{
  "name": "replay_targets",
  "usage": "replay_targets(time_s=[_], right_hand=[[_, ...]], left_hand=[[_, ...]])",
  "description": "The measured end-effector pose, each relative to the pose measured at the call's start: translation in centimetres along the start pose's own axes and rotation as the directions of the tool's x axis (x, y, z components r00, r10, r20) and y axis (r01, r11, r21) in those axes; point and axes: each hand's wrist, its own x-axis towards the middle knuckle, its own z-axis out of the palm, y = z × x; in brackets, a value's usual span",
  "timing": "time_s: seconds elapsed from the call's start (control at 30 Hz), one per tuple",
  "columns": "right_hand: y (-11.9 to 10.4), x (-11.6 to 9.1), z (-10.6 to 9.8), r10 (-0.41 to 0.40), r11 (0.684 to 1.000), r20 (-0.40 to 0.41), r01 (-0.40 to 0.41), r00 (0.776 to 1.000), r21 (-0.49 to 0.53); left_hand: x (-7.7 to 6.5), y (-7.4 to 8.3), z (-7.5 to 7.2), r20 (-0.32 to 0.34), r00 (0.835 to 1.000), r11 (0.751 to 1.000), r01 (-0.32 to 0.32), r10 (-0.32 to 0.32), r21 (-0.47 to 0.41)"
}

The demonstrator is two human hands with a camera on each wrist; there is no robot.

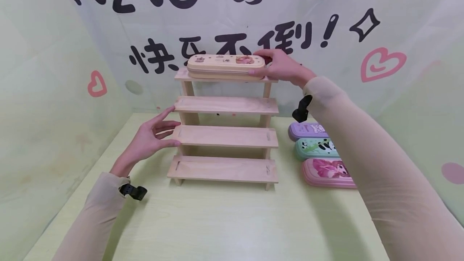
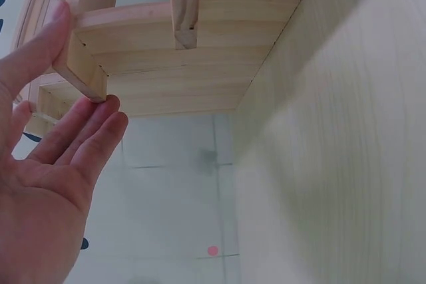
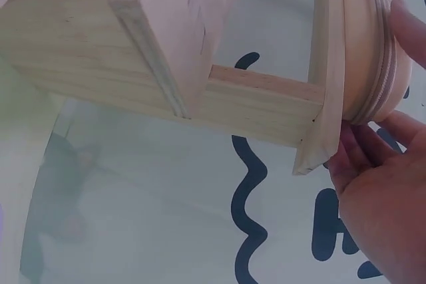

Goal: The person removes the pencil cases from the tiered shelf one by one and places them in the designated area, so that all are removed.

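Observation:
A four-step wooden display shelf [image 1: 224, 136] stands on the table. On its top step lies a cream zippered pencil case [image 1: 221, 67] with small printed pictures. My right hand [image 1: 280, 67] grips the right end of this case, thumb at the front and fingers behind; in the right wrist view the case [image 3: 366, 44] sits against the top board. My left hand [image 1: 148, 136] holds the left end of a middle step. In the left wrist view, the thumb and fingertips lie on opposite edges of that board end [image 2: 83, 74].
To the right of the shelf, partly behind my right forearm, lie three more pencil cases: purple [image 1: 306, 131], green with pandas [image 1: 315, 148] and pink [image 1: 326, 173]. A white printed cloth [image 1: 224, 19] hangs behind. The pale table [image 1: 224, 220] extends in front.

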Motion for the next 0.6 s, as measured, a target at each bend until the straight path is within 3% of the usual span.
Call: replay_targets(time_s=[0.6], right_hand=[[-0.16,0.06,-0.18,0.058,0.998,0.040,-0.057,0.998,-0.025]], left_hand=[[-0.15,0.03,-0.03,-0.003,1.000,1.000,-0.004,0.004,-0.010]])
